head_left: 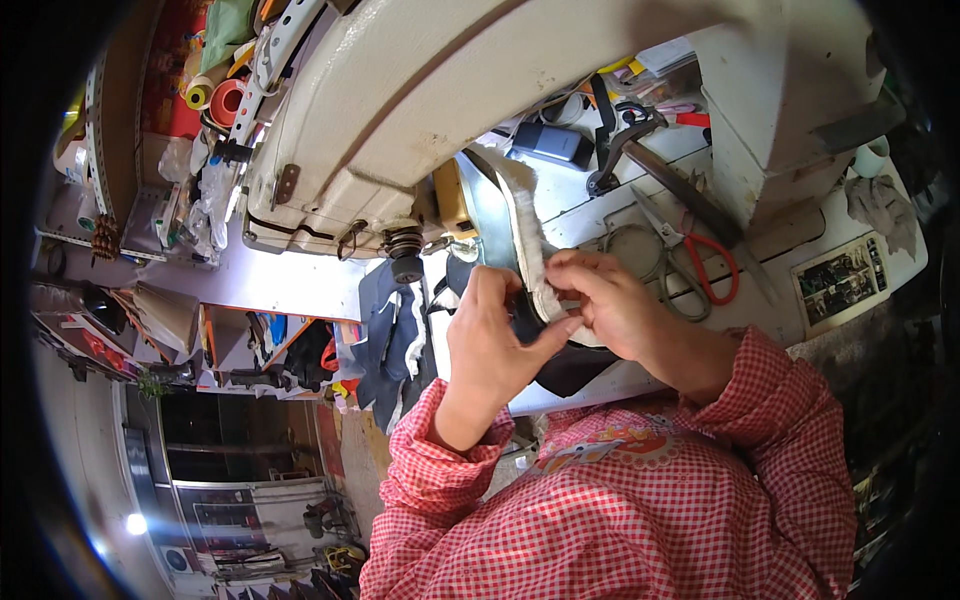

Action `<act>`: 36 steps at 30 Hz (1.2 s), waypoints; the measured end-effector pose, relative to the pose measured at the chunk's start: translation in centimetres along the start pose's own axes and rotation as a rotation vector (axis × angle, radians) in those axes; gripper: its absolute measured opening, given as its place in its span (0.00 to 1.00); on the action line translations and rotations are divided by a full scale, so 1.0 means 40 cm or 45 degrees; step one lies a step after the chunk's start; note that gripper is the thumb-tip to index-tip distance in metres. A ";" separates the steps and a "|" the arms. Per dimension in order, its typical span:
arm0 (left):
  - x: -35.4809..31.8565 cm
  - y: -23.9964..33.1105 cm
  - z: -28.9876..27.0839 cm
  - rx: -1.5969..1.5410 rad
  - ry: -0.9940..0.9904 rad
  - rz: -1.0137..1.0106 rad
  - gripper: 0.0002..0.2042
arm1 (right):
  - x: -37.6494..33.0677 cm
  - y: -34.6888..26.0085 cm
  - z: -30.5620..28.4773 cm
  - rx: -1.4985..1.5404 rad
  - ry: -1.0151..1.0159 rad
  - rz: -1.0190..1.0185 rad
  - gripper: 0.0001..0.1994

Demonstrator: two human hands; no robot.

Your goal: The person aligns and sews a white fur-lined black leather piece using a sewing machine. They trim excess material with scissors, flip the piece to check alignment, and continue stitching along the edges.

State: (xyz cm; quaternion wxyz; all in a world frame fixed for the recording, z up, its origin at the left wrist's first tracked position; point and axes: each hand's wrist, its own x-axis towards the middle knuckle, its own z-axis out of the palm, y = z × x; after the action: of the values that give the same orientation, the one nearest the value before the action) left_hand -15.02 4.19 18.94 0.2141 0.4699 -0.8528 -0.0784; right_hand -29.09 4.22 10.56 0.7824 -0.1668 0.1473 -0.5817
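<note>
A strip-like piece (526,222) with a dark outer side and a white fleecy edge runs from under the sewing machine (350,130) down to my hands. My left hand (492,345) pinches its near end from the left, thumb pointing right. From the right, my right hand (610,305) grips the white edge with bent fingers, close to my left thumb. Dark material (575,370) hangs below my hands at the table's front edge. What lies between the fingertips is partly hidden.
Red-handled scissors (715,265) and a brown-handled tool (685,190) lie to the right of my hands. A dark blue box (553,145) stands behind. Dark pieces with white edges (395,335) hang at the left. A picture card (843,283) lies far right.
</note>
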 end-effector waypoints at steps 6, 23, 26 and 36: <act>-0.001 -0.013 0.004 -0.198 0.060 -0.130 0.15 | 0.047 -0.029 0.054 -0.527 -0.147 -0.156 0.16; -0.025 -0.085 -0.034 -1.153 0.270 -0.325 0.22 | -0.124 -0.007 0.079 -1.700 -0.590 -0.520 0.28; -0.029 -0.085 -0.048 -1.041 0.236 -0.341 0.26 | -0.162 0.021 0.102 -1.778 -0.570 -0.690 0.36; -0.024 -0.075 -0.066 -0.829 0.121 -0.321 0.22 | -0.054 0.025 0.049 -0.896 -0.182 -0.110 0.12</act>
State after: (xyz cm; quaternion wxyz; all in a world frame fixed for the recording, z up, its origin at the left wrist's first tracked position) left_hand -11.12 3.52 20.01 0.3808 0.4816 -0.7075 -0.3500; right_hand -28.02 6.75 11.97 0.6601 -0.4723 0.2763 -0.5147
